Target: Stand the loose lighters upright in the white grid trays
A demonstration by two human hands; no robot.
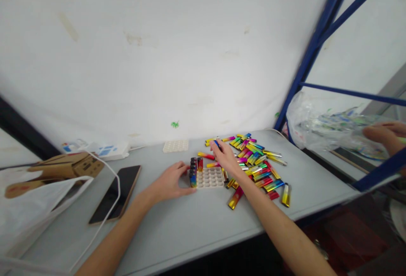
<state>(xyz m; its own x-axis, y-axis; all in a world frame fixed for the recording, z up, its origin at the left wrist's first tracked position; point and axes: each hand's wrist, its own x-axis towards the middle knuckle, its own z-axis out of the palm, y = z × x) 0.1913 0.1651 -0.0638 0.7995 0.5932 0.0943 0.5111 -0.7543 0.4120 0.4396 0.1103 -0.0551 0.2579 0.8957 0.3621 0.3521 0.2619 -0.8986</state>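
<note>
A white tray (212,179) with round holes lies on the grey table (196,221). Several lighters (194,170) stand upright along its left side. My left hand (171,183) rests beside the tray's left edge, fingers curled against it. My right hand (226,157) reaches past the tray and pinches a blue lighter (216,143) at its fingertips. A heap of shiny multicoloured lighters (256,164) lies loose to the right of the tray.
A second white tray (175,146) sits near the wall. A dark phone (116,193) with a white cable, a power strip (109,150), cardboard boxes (63,167) and a white bag (28,212) lie left. Another person's hand (383,134) touches a plastic bag (320,126) beyond the blue frame (312,43).
</note>
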